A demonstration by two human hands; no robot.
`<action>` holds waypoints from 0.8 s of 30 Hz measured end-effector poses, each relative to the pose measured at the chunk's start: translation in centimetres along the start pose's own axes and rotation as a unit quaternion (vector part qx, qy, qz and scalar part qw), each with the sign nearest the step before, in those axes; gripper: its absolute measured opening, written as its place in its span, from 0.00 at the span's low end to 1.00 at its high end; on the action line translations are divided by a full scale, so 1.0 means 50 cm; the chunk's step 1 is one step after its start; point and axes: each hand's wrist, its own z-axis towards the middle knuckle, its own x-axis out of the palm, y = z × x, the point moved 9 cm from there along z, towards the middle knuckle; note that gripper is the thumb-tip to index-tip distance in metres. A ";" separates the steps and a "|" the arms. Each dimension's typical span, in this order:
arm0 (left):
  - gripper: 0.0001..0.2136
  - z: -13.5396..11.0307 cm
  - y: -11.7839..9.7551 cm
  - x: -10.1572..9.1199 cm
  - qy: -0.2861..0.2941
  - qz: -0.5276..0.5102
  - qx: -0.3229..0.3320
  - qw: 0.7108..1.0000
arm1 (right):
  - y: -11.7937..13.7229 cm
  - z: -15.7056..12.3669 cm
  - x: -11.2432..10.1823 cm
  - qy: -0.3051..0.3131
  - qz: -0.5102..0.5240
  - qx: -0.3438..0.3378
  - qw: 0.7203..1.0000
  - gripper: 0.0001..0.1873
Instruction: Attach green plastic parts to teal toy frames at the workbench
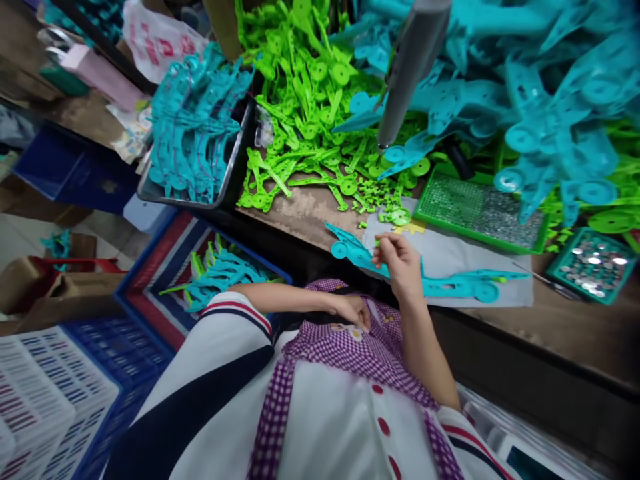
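Note:
My right hand [400, 263] is pinched over a long turquoise plastic part [455, 285], with a small green plastic piece [377, 244] at its fingertips. Lying across a grey sheet [513, 293] at the bench edge, the turquoise part has round discs near both ends and a green bit set in its right end. My hand and wrist hide its middle. Low against the purple checked apron [320, 343], my left hand [353, 312] is closed with its fingers curled; whatever it may hold is hidden. Small green pieces [375, 197] are scattered just beyond the sheet.
Green parts [305, 100] and turquoise parts [565, 120] are heaped at the back. A grey tool [413, 67] hangs over the bench. A green tray [480, 207] and a smaller box [595, 263] hold metal bits. Left are a loaded bin [145, 190] and crates [60, 393].

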 end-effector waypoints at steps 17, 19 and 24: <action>0.22 -0.321 -0.108 -0.285 -0.591 0.218 0.153 0.761 | 0.021 0.064 0.070 0.121 -0.279 -0.171 0.937 0.19; 0.31 -0.315 -0.099 -0.305 -0.627 0.230 0.124 0.734 | 0.015 0.063 0.092 0.148 -0.287 -0.192 0.927 0.18; 0.26 -0.263 -0.090 -0.311 -0.626 0.255 0.121 0.727 | -0.007 0.068 0.111 0.154 -0.291 -0.214 0.920 0.17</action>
